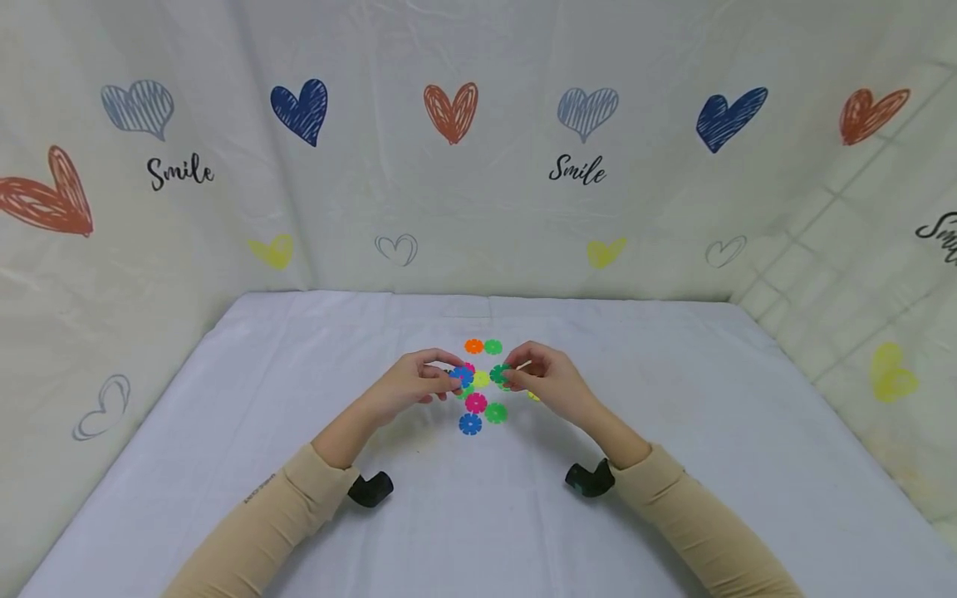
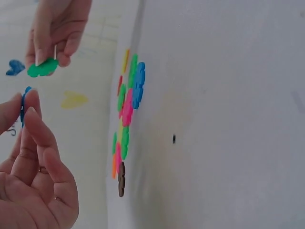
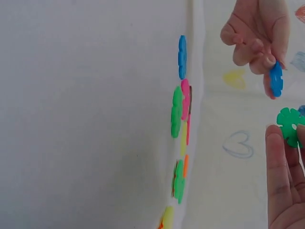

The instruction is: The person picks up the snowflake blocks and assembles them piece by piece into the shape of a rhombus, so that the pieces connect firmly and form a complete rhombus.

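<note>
Between thumb and fingertips my left hand [image 1: 407, 384] pinches a blue snowflake disc [image 1: 462, 376], a notched flat plastic piece. My right hand [image 1: 552, 379] pinches a green snowflake disc [image 1: 499, 374] the same way. Both discs are held up above the table, a short gap apart. In the left wrist view the green disc [image 2: 43, 67] is tilted rather flat, while the blue disc [image 2: 23, 106] is seen nearly edge-on. The right wrist view shows the notches of the green disc [image 3: 289, 126] and the blue disc [image 3: 276, 79] above it.
Several loose discs lie beneath and around the hands, among them an orange disc [image 1: 474, 346], a pink disc [image 1: 476, 403], a blue disc [image 1: 470, 424] and a green disc [image 1: 496, 413]. A brown disc [image 2: 122, 179] shows in the left wrist view. White cloth covers the table [image 1: 478, 515].
</note>
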`<state>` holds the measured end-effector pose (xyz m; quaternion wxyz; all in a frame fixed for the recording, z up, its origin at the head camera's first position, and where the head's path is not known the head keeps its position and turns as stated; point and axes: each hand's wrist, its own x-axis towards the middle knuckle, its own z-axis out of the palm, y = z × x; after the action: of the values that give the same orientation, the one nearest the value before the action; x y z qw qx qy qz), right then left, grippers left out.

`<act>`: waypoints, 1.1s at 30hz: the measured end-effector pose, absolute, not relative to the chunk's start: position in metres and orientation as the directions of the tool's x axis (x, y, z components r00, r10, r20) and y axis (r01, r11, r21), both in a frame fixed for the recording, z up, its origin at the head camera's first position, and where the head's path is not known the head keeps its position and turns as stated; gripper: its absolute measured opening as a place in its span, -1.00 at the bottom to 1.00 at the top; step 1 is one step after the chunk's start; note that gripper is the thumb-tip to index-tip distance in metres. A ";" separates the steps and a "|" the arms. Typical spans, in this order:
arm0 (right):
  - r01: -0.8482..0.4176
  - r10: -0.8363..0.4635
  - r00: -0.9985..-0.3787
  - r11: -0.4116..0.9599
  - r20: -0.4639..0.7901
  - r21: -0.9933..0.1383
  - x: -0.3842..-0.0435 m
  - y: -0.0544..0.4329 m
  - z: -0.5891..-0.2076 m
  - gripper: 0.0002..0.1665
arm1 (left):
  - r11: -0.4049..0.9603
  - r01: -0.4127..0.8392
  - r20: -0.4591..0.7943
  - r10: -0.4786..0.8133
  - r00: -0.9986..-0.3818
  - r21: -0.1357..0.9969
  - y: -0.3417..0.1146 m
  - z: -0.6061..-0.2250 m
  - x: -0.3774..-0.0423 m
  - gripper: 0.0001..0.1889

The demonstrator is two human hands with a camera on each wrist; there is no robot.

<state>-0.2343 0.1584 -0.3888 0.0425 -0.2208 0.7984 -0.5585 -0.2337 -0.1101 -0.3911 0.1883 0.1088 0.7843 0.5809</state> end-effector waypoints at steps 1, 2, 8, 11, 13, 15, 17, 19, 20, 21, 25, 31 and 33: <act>-0.303 -0.402 -0.898 0.277 0.177 -0.912 -0.233 0.157 -0.389 -0.80 | 0.300 -0.050 -0.170 0.387 -0.906 0.953 -0.110 -0.391 -0.233 -0.56; -0.299 -0.402 -0.899 0.275 0.174 -0.914 -0.233 0.155 -0.389 -0.80 | 0.300 -0.050 -0.169 0.386 -0.907 0.953 -0.109 -0.392 -0.233 -0.56; -0.292 -0.404 -0.898 0.251 0.174 -0.923 -0.229 0.148 -0.392 -0.83 | 0.295 -0.042 -0.162 0.396 -0.904 0.955 -0.107 -0.391 -0.231 -0.55; -0.295 -0.409 -0.895 0.240 0.179 -0.925 -0.228 0.146 -0.392 -0.82 | 0.290 -0.039 -0.159 0.403 -0.901 0.956 -0.106 -0.391 -0.230 -0.53; -0.299 -0.411 -0.893 0.238 0.183 -0.924 -0.227 0.144 -0.392 -0.82 | 0.289 -0.039 -0.159 0.406 -0.900 0.957 -0.105 -0.391 -0.230 -0.51; -0.301 -0.410 -0.894 0.244 0.184 -0.922 -0.225 0.143 -0.391 -0.82 | 0.287 -0.042 -0.162 0.407 -0.899 0.957 -0.105 -0.391 -0.230 -0.51; -0.306 -0.410 -0.893 0.250 0.187 -0.919 -0.225 0.142 -0.392 -0.82 | 0.289 -0.037 -0.160 0.413 -0.897 0.957 -0.104 -0.391 -0.230 -0.52; -0.313 -0.412 -0.892 0.259 0.188 -0.914 -0.226 0.142 -0.392 -0.83 | 0.290 -0.035 -0.159 0.414 -0.896 0.956 -0.104 -0.391 -0.230 -0.53; -0.315 -0.414 -0.891 0.262 0.188 -0.912 -0.226 0.142 -0.392 -0.83 | 0.291 -0.035 -0.159 0.415 -0.896 0.956 -0.104 -0.392 -0.230 -0.54; -0.317 -0.417 -0.889 0.264 0.189 -0.911 -0.226 0.142 -0.393 -0.83 | 0.292 -0.033 -0.158 0.415 -0.896 0.956 -0.104 -0.392 -0.230 -0.55; -0.330 -0.428 -0.882 0.263 0.197 -0.907 -0.226 0.142 -0.393 -0.84 | 0.288 -0.036 -0.158 0.412 -0.897 0.957 -0.104 -0.392 -0.228 -0.55; -0.326 -0.431 -0.881 0.255 0.195 -0.910 -0.227 0.143 -0.393 -0.84 | 0.277 -0.026 -0.146 0.421 -0.895 0.961 -0.104 -0.392 -0.227 -0.55; -0.322 -0.429 -0.883 0.259 0.190 -0.910 -0.227 0.143 -0.392 -0.84 | 0.277 -0.023 -0.144 0.426 -0.893 0.961 -0.104 -0.392 -0.227 -0.54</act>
<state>-0.2266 0.1432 -0.3919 0.0477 -0.2372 0.7921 -0.5605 -0.2272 -0.1043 -0.3919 0.1913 0.1299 0.7758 0.5870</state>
